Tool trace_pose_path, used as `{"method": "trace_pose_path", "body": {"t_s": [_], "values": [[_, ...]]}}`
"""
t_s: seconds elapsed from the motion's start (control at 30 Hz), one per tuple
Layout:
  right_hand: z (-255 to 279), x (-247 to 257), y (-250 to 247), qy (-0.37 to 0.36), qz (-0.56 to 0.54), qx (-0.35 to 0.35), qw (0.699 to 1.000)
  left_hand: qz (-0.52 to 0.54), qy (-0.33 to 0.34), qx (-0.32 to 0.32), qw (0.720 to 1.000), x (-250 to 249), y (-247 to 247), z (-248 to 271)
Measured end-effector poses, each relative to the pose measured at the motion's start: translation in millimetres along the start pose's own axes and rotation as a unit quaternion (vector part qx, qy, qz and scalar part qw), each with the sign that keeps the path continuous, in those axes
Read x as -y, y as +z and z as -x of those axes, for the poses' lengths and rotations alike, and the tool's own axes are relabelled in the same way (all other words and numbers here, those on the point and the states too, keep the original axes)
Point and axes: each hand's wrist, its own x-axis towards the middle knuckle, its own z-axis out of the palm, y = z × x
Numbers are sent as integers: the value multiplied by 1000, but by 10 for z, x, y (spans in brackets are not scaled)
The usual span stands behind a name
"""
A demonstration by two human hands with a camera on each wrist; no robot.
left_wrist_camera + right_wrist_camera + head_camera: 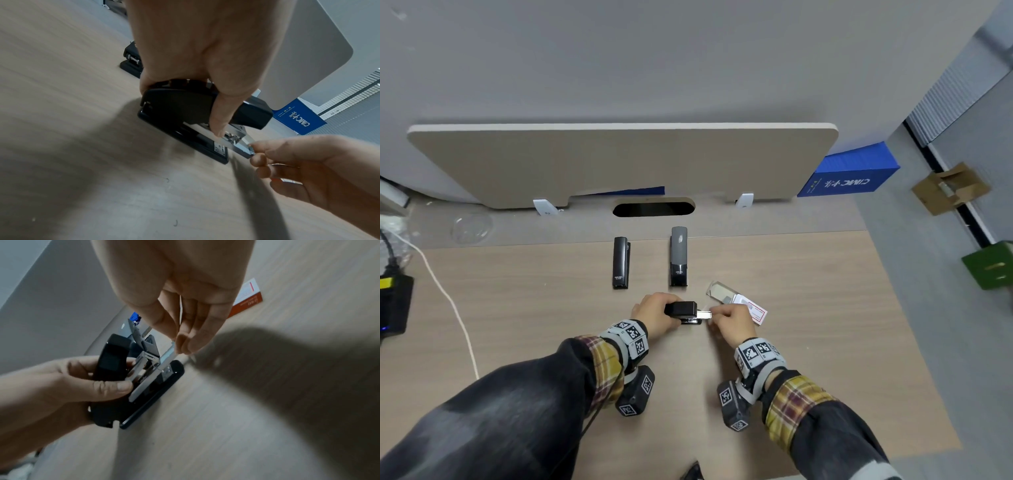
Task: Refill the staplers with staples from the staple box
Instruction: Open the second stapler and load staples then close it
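Black stapler (683, 312) sits on the worktop (808, 274), opened, clasped by the left hand (654, 313); the right hand (732, 322) pinches its metal staple tray (703, 314) beside the staple box (755, 311).

your left hand (652, 313) curls around a stapler (683, 311), thumb on its near side. your right hand (732, 320) pinches its metal tray (242, 146) between thumb and fingertips, both forearms reaching forward.

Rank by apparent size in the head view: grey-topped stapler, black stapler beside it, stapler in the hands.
1. Grey-topped stapler, longest.
2. Black stapler beside it, shorter.
3. Held stapler, smallest visible, but the left hand covers part and it lies crosswise, so unsure.
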Motion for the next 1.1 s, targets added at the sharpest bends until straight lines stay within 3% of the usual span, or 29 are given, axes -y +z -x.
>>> {"method": "trace_pose_path", "body": {"t_s": [0.07, 0.17, 0.43, 0.7, 0.83, 1.0, 1.1], "values": [[16, 43, 59, 39, -89, 19, 995, -1, 2, -6, 1000, -9, 7, 8], [47, 70, 175, 62, -140, 38, 987, 1, 4, -9, 1000, 6, 17, 12], [90, 101, 242, 70, -216, -19, 974, 9, 9, 1, 1000, 67, 10, -58], [3, 143, 319, 131, -254, -30, 958, 4, 6, -15, 1000, 16, 3, -15], [23, 151, 369, 139, -265, -39, 953, -46, -16, -65, 997, -43, 48, 16], [22, 156, 226, 131, -222, 26, 966, -37, -5, -6, 999, -2, -37, 27], [3, 183, 205, 107, -201, 34, 973, -71, 2, -4, 997, 13, -68, 1]]}}
